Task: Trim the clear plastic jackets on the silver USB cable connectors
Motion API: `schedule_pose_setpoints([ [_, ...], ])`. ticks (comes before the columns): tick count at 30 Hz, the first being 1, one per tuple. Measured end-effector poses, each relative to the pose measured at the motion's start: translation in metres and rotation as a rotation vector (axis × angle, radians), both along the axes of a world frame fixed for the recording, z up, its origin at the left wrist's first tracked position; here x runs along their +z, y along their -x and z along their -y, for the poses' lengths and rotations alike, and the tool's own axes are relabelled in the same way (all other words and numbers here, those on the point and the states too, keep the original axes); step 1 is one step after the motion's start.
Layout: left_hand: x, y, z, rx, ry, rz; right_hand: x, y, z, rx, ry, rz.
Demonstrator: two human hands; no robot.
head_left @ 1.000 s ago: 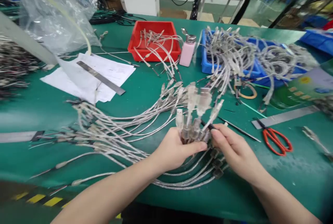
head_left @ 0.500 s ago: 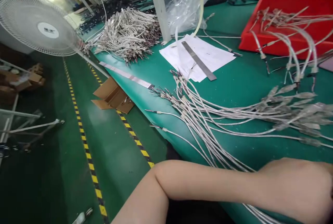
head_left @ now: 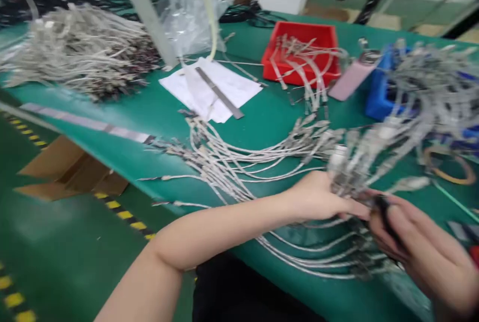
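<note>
In the upper left of the frame, the heap of white cables (head_left: 90, 48) is now lying, while half a second ago it was showing nearer the upper middle. The red bin (head_left: 307, 29), cut off by the right edge then, is now standing whole in the upper right. Right of centre, the left hand (head_left: 322, 200) is curling closed around a bunch of USB cable plugs (head_left: 354, 160). At lower right, the right hand (head_left: 422, 242), now in view, is pinching a slim black object (head_left: 389, 222), blurred, beside the bunch.
</note>
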State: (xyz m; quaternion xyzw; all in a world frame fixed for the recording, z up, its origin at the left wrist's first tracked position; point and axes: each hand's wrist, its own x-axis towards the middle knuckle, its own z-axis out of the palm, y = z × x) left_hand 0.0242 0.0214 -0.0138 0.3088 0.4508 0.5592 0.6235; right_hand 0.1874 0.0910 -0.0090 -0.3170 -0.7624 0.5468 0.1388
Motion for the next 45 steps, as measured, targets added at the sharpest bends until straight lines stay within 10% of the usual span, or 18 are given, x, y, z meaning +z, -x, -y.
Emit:
schedule_pose_setpoints([
  [21, -0.001, 0.002, 0.009, 0.082, 0.064, 0.062, 0.005, 0.002, 0.004, 0.109, 0.203, -0.169],
  [25, 0.003, 0.001, 0.009, 0.054, 0.115, 0.021, -0.001, 0.005, 0.003, -0.027, 0.027, -0.143],
  [38, -0.002, 0.001, 0.013, 0.021, 0.242, 0.032, -0.009, 0.013, -0.003, -0.155, 0.345, -0.393],
  [45, 0.003, -0.004, 0.014, 0.172, 0.227, 0.013, -0.001, 0.009, -0.002, -0.135, 0.255, -0.263],
])
